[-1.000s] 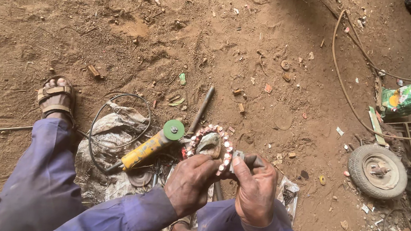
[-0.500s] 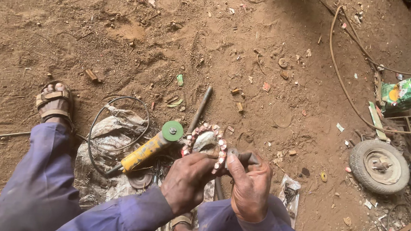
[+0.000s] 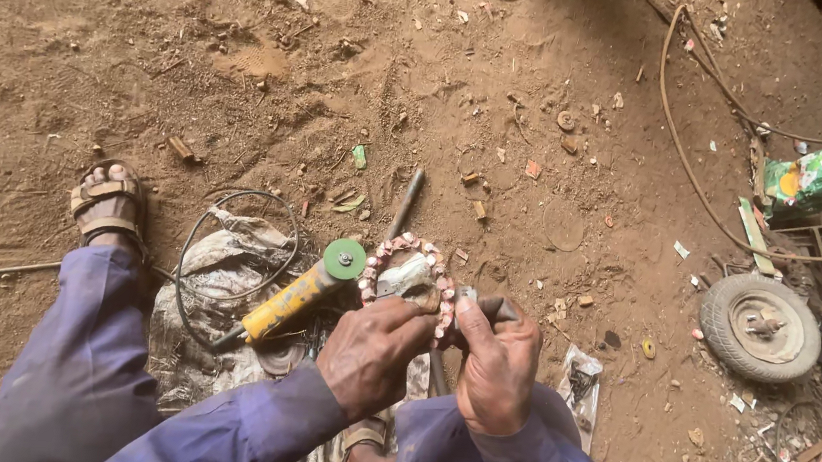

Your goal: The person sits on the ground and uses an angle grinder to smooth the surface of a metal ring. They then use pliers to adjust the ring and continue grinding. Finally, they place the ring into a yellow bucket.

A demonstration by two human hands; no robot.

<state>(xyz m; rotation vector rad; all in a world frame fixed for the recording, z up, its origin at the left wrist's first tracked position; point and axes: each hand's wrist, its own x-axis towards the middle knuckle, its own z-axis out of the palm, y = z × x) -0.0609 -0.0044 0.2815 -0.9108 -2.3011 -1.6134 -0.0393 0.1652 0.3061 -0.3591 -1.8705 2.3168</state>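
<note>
Fingers [image 3: 419,324] of left hand [image 3: 374,358] and right hand [image 3: 497,365] closed around beaded ring [image 3: 410,266], lower centre; ring's lower arc hidden, grey piece inside indistinct.

Ringed part [image 3: 408,279], studded with pale copper-coloured coil ends: sits a little lower and closer to the body than a second ago, more of its lower arc now covered by the left hand [image 3: 374,356]. Right hand [image 3: 494,362]: fingers have closed tighter at the ring's right edge, thumb now pressed toward the rim (what it grips there is too small to tell). View: drifted slightly, so the sandalled foot [image 3: 107,202] stands marginally lower in frame.
</note>
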